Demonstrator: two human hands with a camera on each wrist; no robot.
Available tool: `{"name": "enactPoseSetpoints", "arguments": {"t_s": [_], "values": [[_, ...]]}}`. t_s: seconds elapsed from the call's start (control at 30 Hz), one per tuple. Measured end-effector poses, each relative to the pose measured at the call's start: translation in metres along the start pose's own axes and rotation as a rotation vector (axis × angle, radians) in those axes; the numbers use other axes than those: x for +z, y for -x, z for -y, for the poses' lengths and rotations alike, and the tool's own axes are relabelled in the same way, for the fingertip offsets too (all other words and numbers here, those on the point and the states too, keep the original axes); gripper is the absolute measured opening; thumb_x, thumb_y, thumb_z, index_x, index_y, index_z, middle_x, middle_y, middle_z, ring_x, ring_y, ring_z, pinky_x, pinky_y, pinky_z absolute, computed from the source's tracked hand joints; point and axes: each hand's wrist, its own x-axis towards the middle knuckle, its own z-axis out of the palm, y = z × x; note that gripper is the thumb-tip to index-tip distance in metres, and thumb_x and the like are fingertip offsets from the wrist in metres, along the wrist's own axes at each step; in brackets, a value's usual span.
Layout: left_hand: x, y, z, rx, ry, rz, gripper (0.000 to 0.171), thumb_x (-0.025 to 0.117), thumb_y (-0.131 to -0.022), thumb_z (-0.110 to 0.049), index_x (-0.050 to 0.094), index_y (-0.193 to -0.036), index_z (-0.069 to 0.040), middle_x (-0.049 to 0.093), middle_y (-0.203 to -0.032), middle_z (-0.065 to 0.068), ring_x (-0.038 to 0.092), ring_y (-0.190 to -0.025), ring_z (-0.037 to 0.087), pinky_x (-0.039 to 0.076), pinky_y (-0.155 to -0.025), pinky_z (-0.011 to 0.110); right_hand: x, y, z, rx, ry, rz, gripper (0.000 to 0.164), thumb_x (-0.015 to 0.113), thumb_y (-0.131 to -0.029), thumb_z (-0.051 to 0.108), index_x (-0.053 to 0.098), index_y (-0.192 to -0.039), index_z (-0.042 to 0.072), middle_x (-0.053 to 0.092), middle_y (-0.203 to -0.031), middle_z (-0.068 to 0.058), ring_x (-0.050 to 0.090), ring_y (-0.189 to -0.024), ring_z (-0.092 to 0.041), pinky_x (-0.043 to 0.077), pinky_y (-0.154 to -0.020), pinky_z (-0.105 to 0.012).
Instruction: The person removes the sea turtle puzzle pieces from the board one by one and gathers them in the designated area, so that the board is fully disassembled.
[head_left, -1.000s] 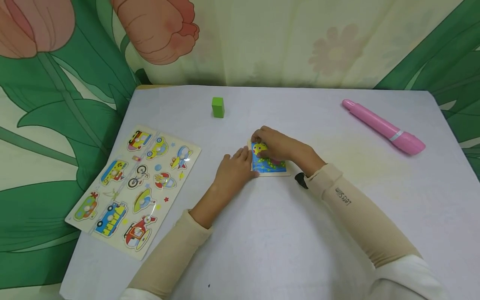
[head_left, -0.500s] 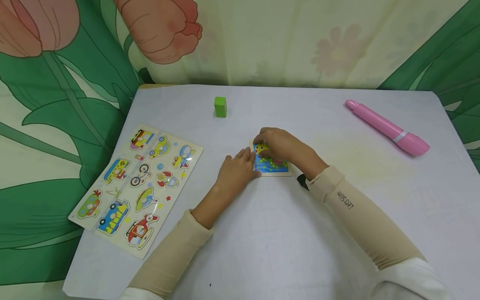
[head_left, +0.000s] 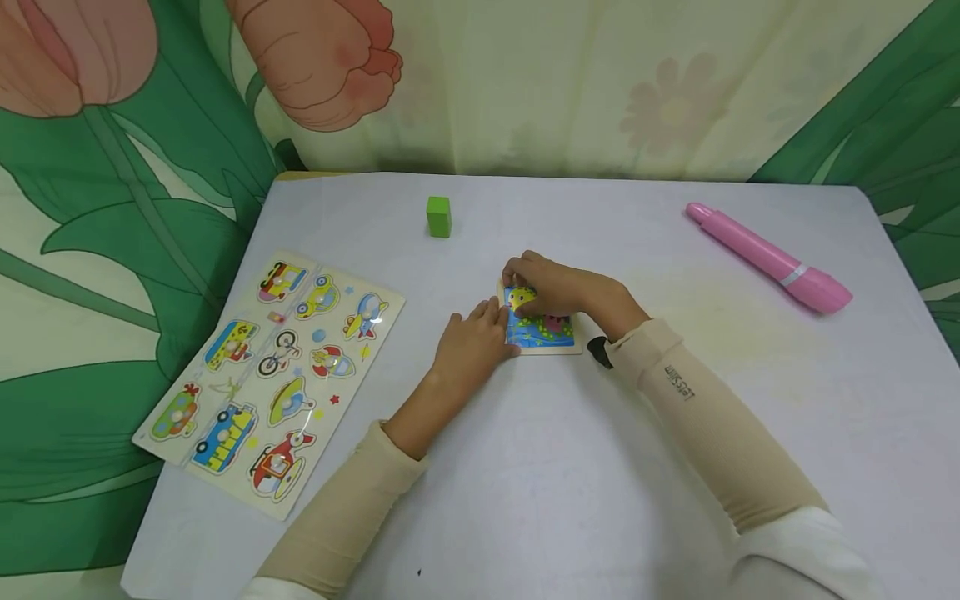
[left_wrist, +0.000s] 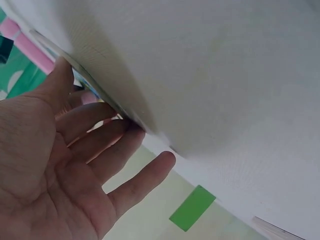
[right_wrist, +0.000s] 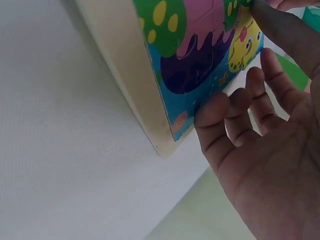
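Note:
A small square jigsaw puzzle (head_left: 542, 337) with a wooden frame lies mid-table, showing a yellow cartoon animal on blue. My left hand (head_left: 471, 343) rests along its left side, with extended fingers at the edge and the thumb at the near corner. In the left wrist view those fingers (left_wrist: 120, 145) touch the thin rim of the board. My right hand (head_left: 558, 287) reaches over the puzzle's top, its fingers bent at the far edge and its thumb on the picture. The right wrist view shows the thumb (right_wrist: 287, 30) against the yellow face, fingertips along the picture's edge.
A large wooden vehicle peg puzzle (head_left: 307, 392) lies at the left. A green block (head_left: 438, 217) stands near the back edge, and a pink marker-shaped tube (head_left: 765, 254) lies at the back right. A patterned curtain (head_left: 525, 92) hangs behind the table.
The right wrist and sleeve have shifted slightly left and up, showing a little more of the picture. The left hand stays in place beside the puzzle.

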Motion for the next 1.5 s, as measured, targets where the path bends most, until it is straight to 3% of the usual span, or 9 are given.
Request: {"name": "enactPoseSetpoints", "arguments": {"t_s": [0.27,0.5,0.77,0.93,1.07,1.27,1.5], "values": [[0.0,0.001,0.0,0.006,-0.003,-0.04,0.066,0.064,-0.098,-0.051,0.059,-0.142,-0.002,0.058,-0.145,0.013,0.057,-0.133,0.022,0.056,-0.09,0.044,0.004,0.0,-0.004,-0.021,-0.067,-0.051,0.046,0.077,-0.094,0.009,0.051,-0.131,0.001,0.052,-0.128,-0.015,0.049,-0.119,-0.029,0.04,-0.108,-0.043],[-0.001,-0.001,0.0,0.001,-0.002,-0.013,0.067,0.063,-0.098,-0.051,0.058,-0.144,-0.002,0.057,-0.147,0.014,0.055,-0.134,0.023,0.056,-0.091,0.044,0.006,0.007,-0.009,0.011,-0.119,-0.087,0.042,0.07,-0.098,0.005,0.058,-0.138,0.0,0.054,-0.123,-0.015,0.058,-0.101,-0.026,0.05,-0.091,-0.039],[-0.002,-0.003,0.0,-0.002,0.017,0.025,0.067,0.063,-0.099,-0.049,0.055,-0.145,-0.001,0.054,-0.149,0.015,0.054,-0.136,0.025,0.055,-0.094,0.046,0.006,0.01,-0.016,-0.039,-0.17,-0.131,0.028,0.061,-0.103,0.005,0.062,-0.131,0.006,0.067,-0.121,-0.013,0.061,-0.105,-0.027,0.045,-0.099,-0.045],[-0.003,-0.003,-0.001,-0.01,0.021,0.04,0.067,0.064,-0.099,-0.049,0.055,-0.146,-0.002,0.054,-0.15,0.015,0.054,-0.136,0.025,0.054,-0.095,0.046,0.001,0.016,-0.02,-0.043,-0.238,-0.162,0.029,0.061,-0.103,0.006,0.061,-0.132,0.008,0.068,-0.115,-0.012,0.062,-0.109,-0.029,0.045,-0.1,-0.048],[-0.003,-0.003,-0.001,-0.025,0.037,0.075,0.068,0.063,-0.099,-0.05,0.054,-0.148,-0.003,0.051,-0.152,0.014,0.051,-0.139,0.025,0.053,-0.098,0.047,-0.006,0.03,-0.031,0.032,-0.289,-0.208,0.026,0.064,-0.102,0.009,0.059,-0.127,0.008,0.068,-0.115,-0.014,0.061,-0.111,-0.03,0.047,-0.096,-0.046],[-0.002,-0.003,-0.003,-0.052,0.07,0.12,0.07,0.066,-0.098,-0.048,0.052,-0.15,-0.004,0.048,-0.155,0.014,0.048,-0.141,0.026,0.05,-0.102,0.048,-0.017,0.062,-0.069,0.179,-0.259,-0.288,0.017,0.066,-0.101,0.01,0.066,-0.118,0.005,0.069,-0.109,-0.017,0.061,-0.097,-0.03,0.048,-0.078,-0.038],[-0.004,-0.003,-0.004,-0.035,0.061,0.106,0.069,0.067,-0.098,-0.047,0.053,-0.149,-0.003,0.049,-0.154,0.015,0.049,-0.14,0.026,0.052,-0.099,0.047,-0.019,0.085,-0.1,0.283,-0.242,-0.311,0.023,0.065,-0.102,0.014,0.069,-0.121,0.002,0.068,-0.104,-0.016,0.055,-0.095,-0.029,0.045,-0.077,-0.037]]}}
